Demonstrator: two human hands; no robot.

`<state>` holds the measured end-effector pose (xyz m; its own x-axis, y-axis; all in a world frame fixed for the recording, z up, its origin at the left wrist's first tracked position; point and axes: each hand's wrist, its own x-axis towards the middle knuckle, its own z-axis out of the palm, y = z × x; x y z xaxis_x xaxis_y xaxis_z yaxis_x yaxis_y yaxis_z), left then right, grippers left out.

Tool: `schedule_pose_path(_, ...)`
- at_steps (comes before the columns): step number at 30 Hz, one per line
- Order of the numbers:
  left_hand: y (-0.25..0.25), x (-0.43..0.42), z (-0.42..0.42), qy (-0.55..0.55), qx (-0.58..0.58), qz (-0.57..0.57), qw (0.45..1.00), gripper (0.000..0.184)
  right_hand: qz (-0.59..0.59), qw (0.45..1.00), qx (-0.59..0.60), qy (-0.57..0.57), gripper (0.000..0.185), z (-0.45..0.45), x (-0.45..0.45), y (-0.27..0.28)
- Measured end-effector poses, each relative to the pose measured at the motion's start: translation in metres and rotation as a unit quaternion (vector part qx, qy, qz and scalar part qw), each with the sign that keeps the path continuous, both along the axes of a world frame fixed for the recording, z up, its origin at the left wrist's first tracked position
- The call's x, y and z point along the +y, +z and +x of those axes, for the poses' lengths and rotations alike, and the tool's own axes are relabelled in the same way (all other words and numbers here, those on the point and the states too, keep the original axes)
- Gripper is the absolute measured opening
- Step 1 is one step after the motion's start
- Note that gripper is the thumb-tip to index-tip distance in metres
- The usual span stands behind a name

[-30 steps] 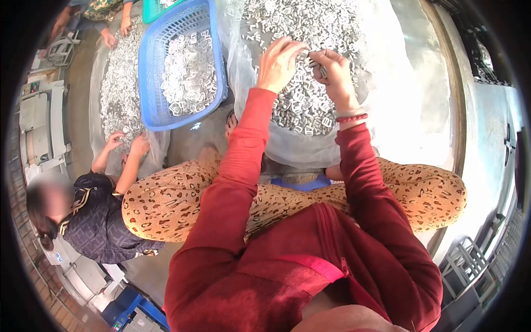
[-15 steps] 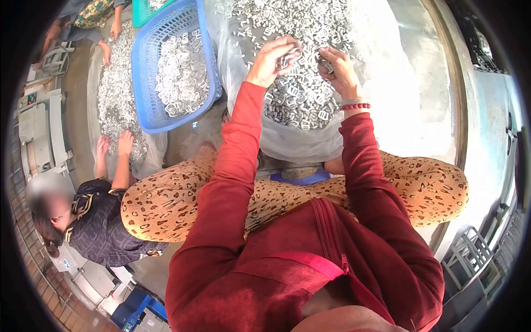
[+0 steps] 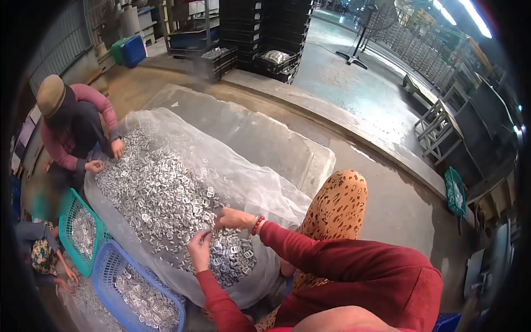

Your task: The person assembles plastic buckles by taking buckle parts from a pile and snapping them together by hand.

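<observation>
A wide pile of small silvery metal pieces (image 3: pixel 171 188), some like slotted buckles and others like short pegs, lies on a translucent plastic sheet (image 3: pixel 265 188). At its near end, my left hand (image 3: pixel 199 252) is above the pieces with thumb and fingers drawn together; whatever is between them is too small to make out. Close on its right, my right hand (image 3: pixel 234 218), with a red bead bracelet at the wrist, has its fingers curled down at the pile, their tips partly hidden. A denser heap of buckle-like pieces (image 3: pixel 235 257) lies just below my hands.
A blue basket (image 3: pixel 103 275) and a green basket (image 3: pixel 70 224), both holding metal pieces, stand left of the sheet. A person in a cap (image 3: pixel 83 122) works at the pile's far end; another person's hands (image 3: pixel 67 279) are at lower left. Black crates (image 3: pixel 240 33) are stacked behind.
My head view has swung up and turned, bringing the far floor, crates and the person in the cap into view. Both my hands stay over the pile, now closer together.
</observation>
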<state>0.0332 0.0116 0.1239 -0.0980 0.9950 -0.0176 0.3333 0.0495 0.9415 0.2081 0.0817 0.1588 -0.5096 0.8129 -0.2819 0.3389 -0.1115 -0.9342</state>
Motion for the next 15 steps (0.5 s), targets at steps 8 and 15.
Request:
schedule_pose_path(8,-0.006,-0.004,0.002,0.014,0.064,0.125,0.99,0.011,-0.09,0.995,0.031,-0.037,0.027,-0.003,-0.008,-0.018)
schedule_pose_path(15,-0.006,-0.022,-0.019,0.135,-0.604,0.011,0.785,0.016,0.466,0.876,0.105,0.074,0.019,-0.031,-0.003,-0.077)
